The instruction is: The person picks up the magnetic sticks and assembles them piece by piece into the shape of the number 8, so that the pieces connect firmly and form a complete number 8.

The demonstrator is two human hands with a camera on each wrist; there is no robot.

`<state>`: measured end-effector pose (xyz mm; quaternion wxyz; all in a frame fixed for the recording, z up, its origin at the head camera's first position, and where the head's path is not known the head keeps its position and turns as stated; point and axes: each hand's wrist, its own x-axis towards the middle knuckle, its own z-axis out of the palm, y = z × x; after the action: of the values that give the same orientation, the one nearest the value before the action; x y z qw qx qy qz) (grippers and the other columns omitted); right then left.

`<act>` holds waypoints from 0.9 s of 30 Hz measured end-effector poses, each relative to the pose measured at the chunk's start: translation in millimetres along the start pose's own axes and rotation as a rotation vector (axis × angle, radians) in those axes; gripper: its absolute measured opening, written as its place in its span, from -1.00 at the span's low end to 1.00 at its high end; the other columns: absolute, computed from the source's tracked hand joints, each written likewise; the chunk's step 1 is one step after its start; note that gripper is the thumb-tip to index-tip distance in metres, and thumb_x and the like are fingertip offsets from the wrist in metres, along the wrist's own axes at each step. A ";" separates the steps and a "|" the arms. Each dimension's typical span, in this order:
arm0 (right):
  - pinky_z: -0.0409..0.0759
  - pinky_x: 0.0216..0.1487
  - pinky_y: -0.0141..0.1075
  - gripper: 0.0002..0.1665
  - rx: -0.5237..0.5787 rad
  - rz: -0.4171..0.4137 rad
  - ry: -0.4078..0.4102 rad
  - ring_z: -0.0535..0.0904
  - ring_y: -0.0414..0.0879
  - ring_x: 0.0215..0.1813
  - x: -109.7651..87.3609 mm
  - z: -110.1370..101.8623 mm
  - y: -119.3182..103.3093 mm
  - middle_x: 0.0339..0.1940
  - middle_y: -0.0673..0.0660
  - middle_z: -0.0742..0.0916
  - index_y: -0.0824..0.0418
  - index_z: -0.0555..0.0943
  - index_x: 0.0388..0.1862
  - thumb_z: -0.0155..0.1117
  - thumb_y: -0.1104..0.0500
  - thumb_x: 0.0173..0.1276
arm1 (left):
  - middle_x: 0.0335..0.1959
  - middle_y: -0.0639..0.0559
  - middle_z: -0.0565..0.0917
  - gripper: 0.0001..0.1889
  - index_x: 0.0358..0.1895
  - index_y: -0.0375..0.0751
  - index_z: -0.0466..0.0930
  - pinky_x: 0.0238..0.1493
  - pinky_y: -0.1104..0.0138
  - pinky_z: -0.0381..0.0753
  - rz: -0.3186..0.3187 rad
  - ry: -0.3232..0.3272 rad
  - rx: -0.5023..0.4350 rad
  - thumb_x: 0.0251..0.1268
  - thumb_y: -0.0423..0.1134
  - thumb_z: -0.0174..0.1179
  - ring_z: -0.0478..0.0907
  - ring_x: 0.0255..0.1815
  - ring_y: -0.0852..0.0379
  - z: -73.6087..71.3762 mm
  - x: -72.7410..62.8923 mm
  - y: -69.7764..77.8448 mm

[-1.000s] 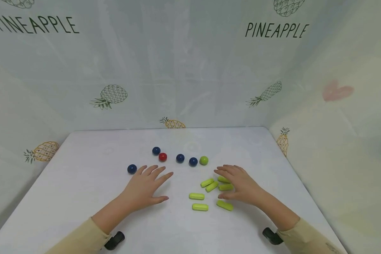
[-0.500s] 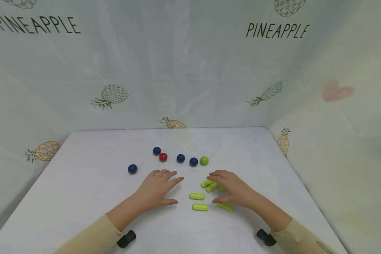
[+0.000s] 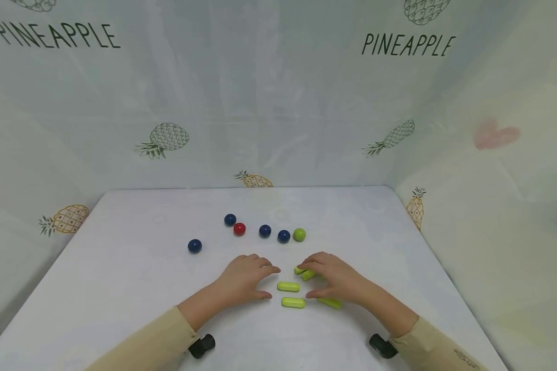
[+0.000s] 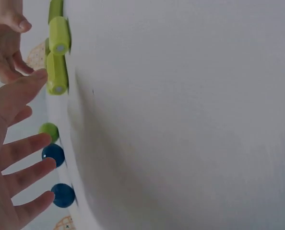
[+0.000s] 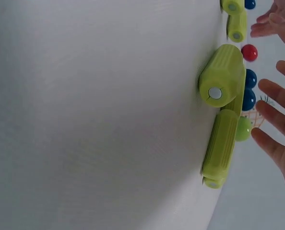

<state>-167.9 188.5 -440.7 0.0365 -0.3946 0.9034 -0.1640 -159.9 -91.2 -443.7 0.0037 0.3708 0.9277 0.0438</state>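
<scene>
Several short, ribbed yellow-green sticks with pale dots on their ends lie on the white table. Two stand out between the hands, a front stick [image 3: 293,303] and one just behind it [image 3: 288,286]. My left hand [image 3: 243,281] is just left of these two, fingers spread and holding nothing. Over the right-hand cluster hovers my right hand [image 3: 336,278], hiding some sticks; one stick [image 3: 330,303] shows partly below its thumb. In the right wrist view, the spread fingers [image 5: 277,117] are apart from the nearest stick [image 5: 221,76].
Behind the hands lie a red ball [image 3: 239,229], a green ball [image 3: 299,235] and several dark blue balls, one blue ball [image 3: 195,246] farther left. The white table [image 3: 134,257] ends at a pineapple-print curtain [image 3: 278,103]. Small black devices [image 3: 201,346] sit at both wrists.
My left hand has moved right and toward me, from beside the left blue ball to the two middle sticks. My right hand has shifted slightly left. The sticks and balls stay put.
</scene>
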 end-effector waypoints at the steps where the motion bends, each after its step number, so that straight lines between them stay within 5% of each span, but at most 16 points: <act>1: 0.43 0.23 -0.13 -0.29 -0.003 -0.005 -0.001 0.46 -0.12 0.17 0.6 0.1 0.1 0.10 -0.07 0.59 0.06 0.57 0.21 0.51 -0.16 0.10 | 0.07 0.16 0.61 -0.40 0.21 0.09 0.56 0.08 0.15 0.52 -0.002 -0.005 -0.010 0.08 0.18 0.39 0.50 0.09 0.10 0.5 1.9 1.1; 9: 0.45 0.17 -0.14 -0.33 -0.052 -0.085 0.008 0.51 -0.15 0.07 5.5 0.7 -2.3 -0.01 -0.09 0.64 0.08 0.63 0.13 0.53 -0.16 0.07 | -0.02 0.18 0.65 -0.47 0.13 0.11 0.63 -0.04 0.25 0.57 -0.061 -0.034 -0.068 0.06 0.14 0.42 0.55 -0.03 0.14 5.7 13.5 7.9; 27: 0.50 0.08 -0.25 -0.38 -0.097 -0.059 -0.097 0.53 -0.20 -0.03 12.3 -2.7 -7.5 -0.06 -0.10 0.66 0.09 0.65 0.09 0.52 -0.15 0.09 | -0.46 0.29 0.44 -0.69 -0.14 0.08 0.68 -0.38 0.39 0.42 -0.138 -0.094 -0.148 0.07 0.04 0.45 0.36 -0.39 0.25 16.9 29.5 19.7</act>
<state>-171.6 175.6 -434.9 0.0563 -0.4299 0.8954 -0.1019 -167.0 -55.3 -458.1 0.0775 0.3064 0.9440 0.0944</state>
